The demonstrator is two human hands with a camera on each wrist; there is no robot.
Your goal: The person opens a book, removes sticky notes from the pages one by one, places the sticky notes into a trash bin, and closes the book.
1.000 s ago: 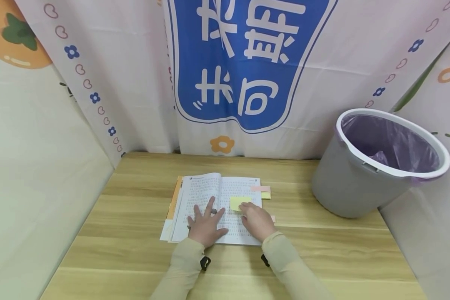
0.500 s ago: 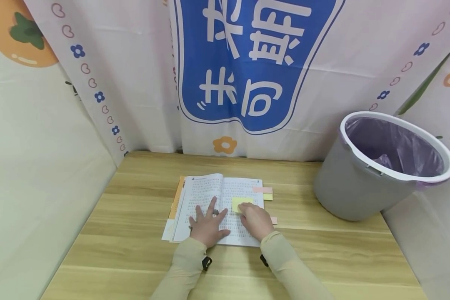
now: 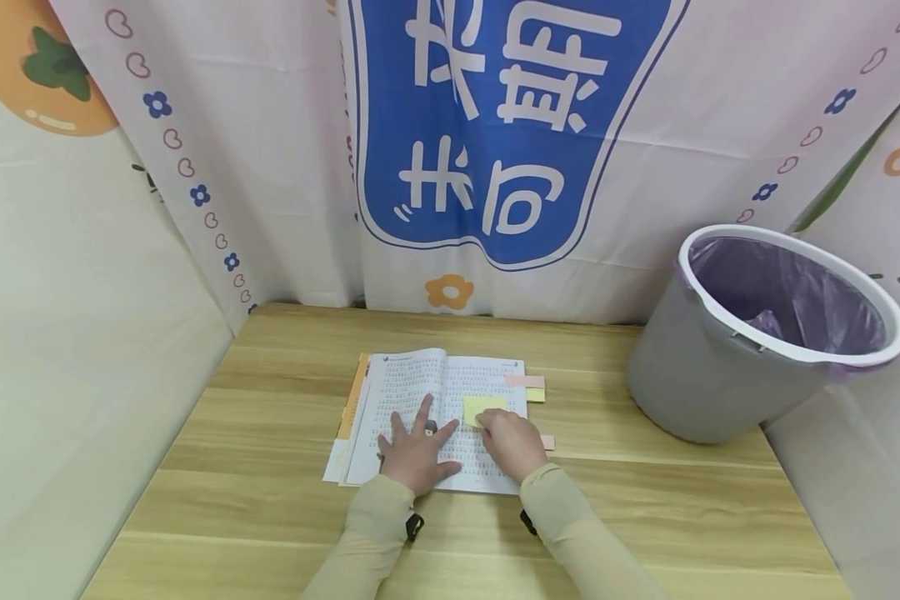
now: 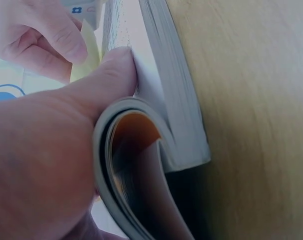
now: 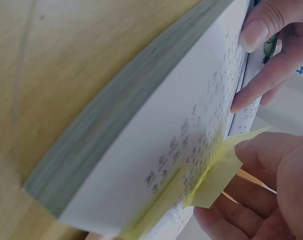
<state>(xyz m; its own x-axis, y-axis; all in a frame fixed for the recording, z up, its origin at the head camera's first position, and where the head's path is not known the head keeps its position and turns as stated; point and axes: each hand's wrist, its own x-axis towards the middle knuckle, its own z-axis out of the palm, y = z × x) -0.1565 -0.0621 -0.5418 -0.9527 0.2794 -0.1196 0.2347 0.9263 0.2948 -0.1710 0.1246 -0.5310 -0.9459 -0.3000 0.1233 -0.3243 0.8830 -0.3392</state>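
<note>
An open book (image 3: 480, 373) with printed pages lies on the wooden table. Spread fingers of my left hand (image 3: 412, 458) rest across its left page and middle. The left wrist view has that thumb on the page near the lower edge. Over the right page, my right hand (image 3: 512, 439) pinches a yellow sticky note (image 3: 483, 407) between thumb and fingers. In the right wrist view the note (image 5: 219, 172) stands bent up from the page at the pinched side. Another yellow strip (image 5: 159, 207) shows along the page there; whether it is part of the same note I cannot tell.
Pink tabs (image 3: 527, 381) and a yellow tab (image 3: 536, 394) stick out past the book's right edge, with a pink one (image 3: 548, 442) lower down. A grey bin (image 3: 686, 367) lined with a purple bag stands on the right. Printed curtains (image 3: 292, 208) enclose the table.
The right fingertips have slid slightly down toward the note's lower edge, so more of the yellow shows. My left hand keeps its place. The head view shifted a little early on.
</note>
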